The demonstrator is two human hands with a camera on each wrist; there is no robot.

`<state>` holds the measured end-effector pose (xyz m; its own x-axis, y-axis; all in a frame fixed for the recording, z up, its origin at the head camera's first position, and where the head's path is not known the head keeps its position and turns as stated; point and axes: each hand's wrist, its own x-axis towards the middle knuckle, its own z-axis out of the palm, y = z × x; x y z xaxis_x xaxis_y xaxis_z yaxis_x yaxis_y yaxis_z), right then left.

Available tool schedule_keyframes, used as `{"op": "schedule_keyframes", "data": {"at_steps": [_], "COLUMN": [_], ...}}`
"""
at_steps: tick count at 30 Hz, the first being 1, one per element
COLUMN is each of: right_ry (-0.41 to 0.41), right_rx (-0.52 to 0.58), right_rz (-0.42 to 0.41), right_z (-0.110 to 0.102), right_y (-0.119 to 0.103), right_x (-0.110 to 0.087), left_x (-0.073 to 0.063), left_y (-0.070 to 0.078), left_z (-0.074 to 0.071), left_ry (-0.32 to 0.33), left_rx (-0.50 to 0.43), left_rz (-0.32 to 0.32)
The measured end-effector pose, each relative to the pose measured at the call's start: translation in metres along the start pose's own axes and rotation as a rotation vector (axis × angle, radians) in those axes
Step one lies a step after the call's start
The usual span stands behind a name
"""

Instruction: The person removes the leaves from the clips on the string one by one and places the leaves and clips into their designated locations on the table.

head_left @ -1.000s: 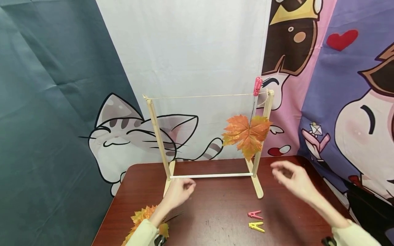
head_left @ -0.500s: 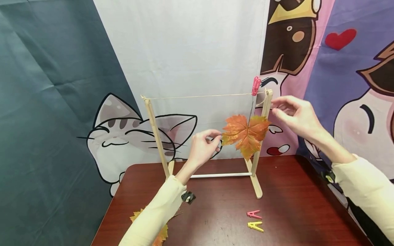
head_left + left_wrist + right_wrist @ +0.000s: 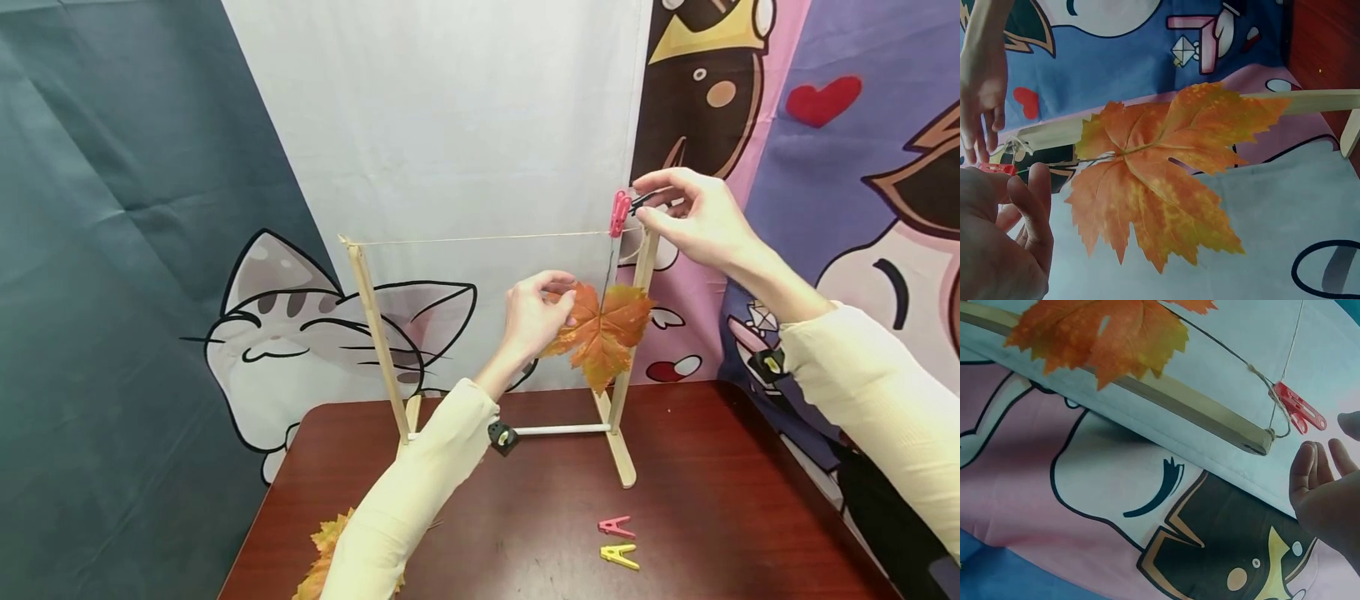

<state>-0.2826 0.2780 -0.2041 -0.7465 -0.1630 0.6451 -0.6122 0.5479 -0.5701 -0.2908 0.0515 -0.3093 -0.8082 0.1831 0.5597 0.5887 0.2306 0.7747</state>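
Note:
An orange and yellow artificial maple leaf (image 3: 602, 337) hangs by its stem from a pink clothespin (image 3: 619, 213) on a string (image 3: 480, 239) near the right post. In the head view my left hand (image 3: 534, 315) overlaps the leaf's left edge, fingers loosely bent. The left wrist view has this hand (image 3: 1007, 231) beside the stem, with the broad leaf (image 3: 1154, 181) beyond its fingertips. My right hand (image 3: 693, 215) is raised just right of the clothespin, thumb and fingers apart. From the right wrist, a small gap shows between those fingers and the clothespin (image 3: 1297, 407).
The string runs between two wooden posts, the left post (image 3: 375, 325) and the right post (image 3: 643, 267), joined low by a white rod (image 3: 562, 430). A pink clothespin (image 3: 617, 526) and a yellow one (image 3: 619, 556) lie on the table (image 3: 697, 500). More leaves (image 3: 326, 554) lie front left.
Both hands have risen from low over the table to the hanging leaf and clothespin: the left up and to the right, the right up beside the clothespin. The leaf hangs where it was.

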Motion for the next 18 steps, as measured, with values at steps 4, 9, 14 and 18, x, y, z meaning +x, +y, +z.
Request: {"op": "schedule_keyframes", "data": {"at_steps": [4,9,14,18], "right_ry": [-0.044,-0.111,-0.178,-0.228], "right_rx": [-0.011,-0.019,-0.024,-0.038], "right_rz": [0.027,0.060,0.060,0.068], "right_z": [-0.002,-0.005,-0.004,-0.002], "right_y": [0.001,-0.001,-0.002,-0.002], "right_x": [0.007,0.014,0.021,0.025], "left_x": [0.007,0.015,0.019,0.021], "left_y": [0.001,-0.001,-0.003,-0.003], "left_z": [0.008,0.015,0.021,0.025], "left_ry": [0.001,0.001,0.009,0.011], "left_rx": [0.008,-0.009,-0.017,-0.024], "left_rz": [-0.009,-0.038,-0.064,-0.080]}}
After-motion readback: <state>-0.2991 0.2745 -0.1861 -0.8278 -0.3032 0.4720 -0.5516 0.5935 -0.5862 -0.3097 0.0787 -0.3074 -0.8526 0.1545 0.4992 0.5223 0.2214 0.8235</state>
